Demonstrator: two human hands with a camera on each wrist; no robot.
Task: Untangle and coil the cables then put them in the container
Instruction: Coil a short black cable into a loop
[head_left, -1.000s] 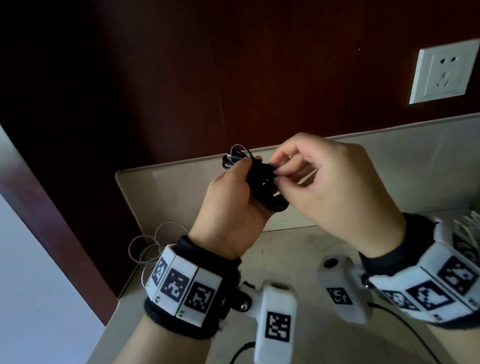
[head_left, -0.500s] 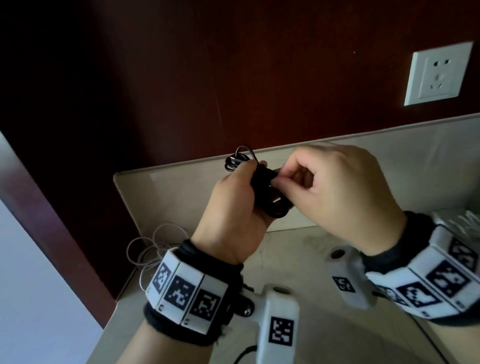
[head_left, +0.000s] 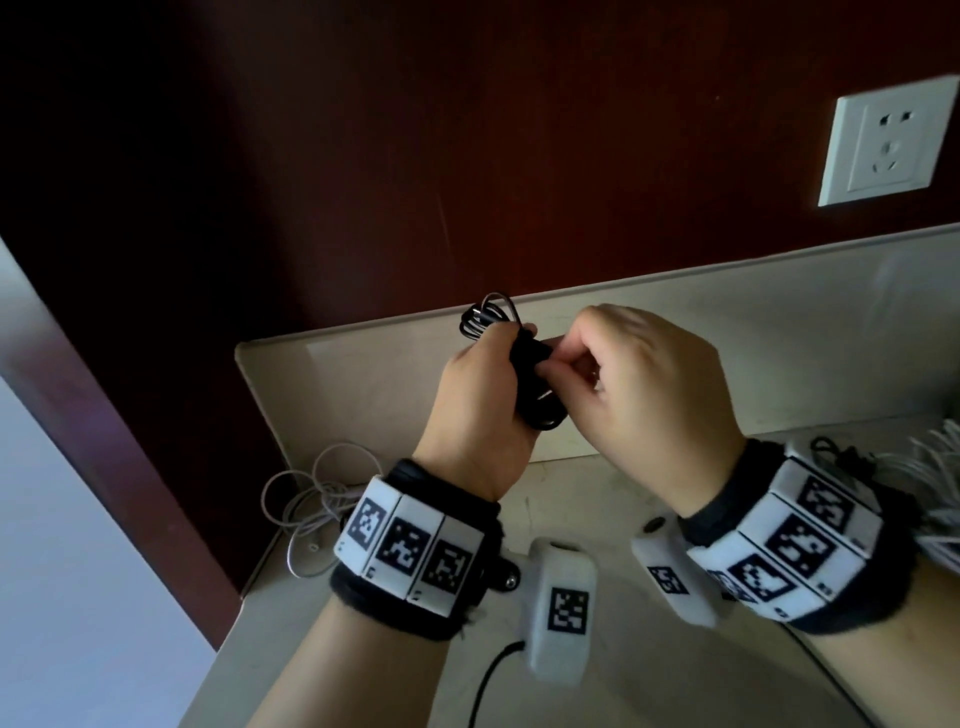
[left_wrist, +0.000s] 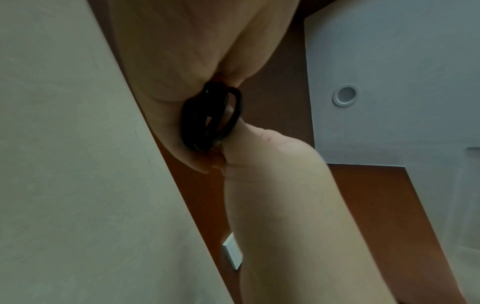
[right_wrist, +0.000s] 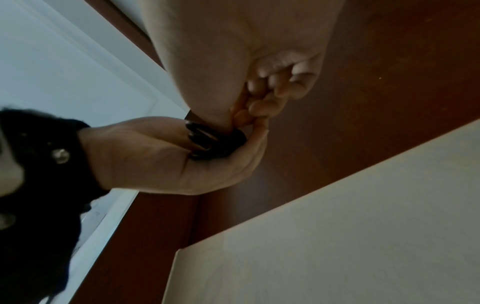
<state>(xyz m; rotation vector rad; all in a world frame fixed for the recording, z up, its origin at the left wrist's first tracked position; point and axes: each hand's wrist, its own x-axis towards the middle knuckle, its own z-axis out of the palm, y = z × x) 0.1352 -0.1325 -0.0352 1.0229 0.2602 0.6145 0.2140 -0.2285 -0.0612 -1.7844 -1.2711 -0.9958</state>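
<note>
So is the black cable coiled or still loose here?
Coiled: the black cable is a tight bundle of loops gripped in the left hand, with the right hand pinching its middle.

Loose white cable (head_left: 317, 499) crowds counter's (head_left: 597, 499) left corner

Black wristbands (head_left: 415, 597), white tag-marked blocks, white wrist cameras (head_left: 563, 608).

dim, low-contrast scene; soft daylight is cast from the left, the upper left corner is lost in shadow, wrist views are blurred, edges are warped.
</note>
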